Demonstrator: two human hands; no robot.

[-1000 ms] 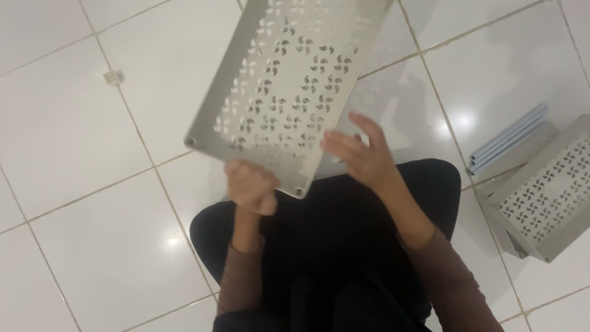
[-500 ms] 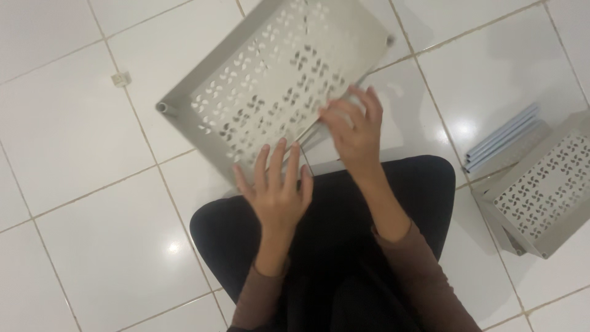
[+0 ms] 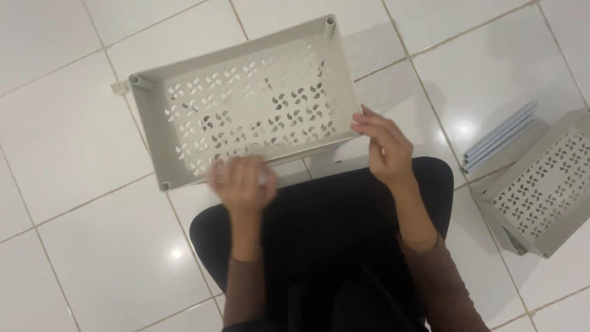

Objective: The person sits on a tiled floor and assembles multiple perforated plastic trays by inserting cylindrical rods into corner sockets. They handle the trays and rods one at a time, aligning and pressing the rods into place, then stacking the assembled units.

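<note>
Floor: white glossy floor tiles carry everything; a small pale clip-like bit lies near the tray's far left corner.
Tray: a grey perforated plastic tray sits open side up over the tiles, its near edge at the person's lap; each corner has a round socket.
Handling: it looks light and fairly stiff, smooth and somewhat slippery; the rim or the corners seem the surest places to hold.
Left hand: the left hand is blurred at the near rim, wrist straight, fingers up; whether its grip is closed I cannot tell.
Right hand: the right hand has its fingers curled onto the near right corner, forearm angled in.
Right side: a second grey tray and pale blue-grey flat strips lie well apart.
</note>
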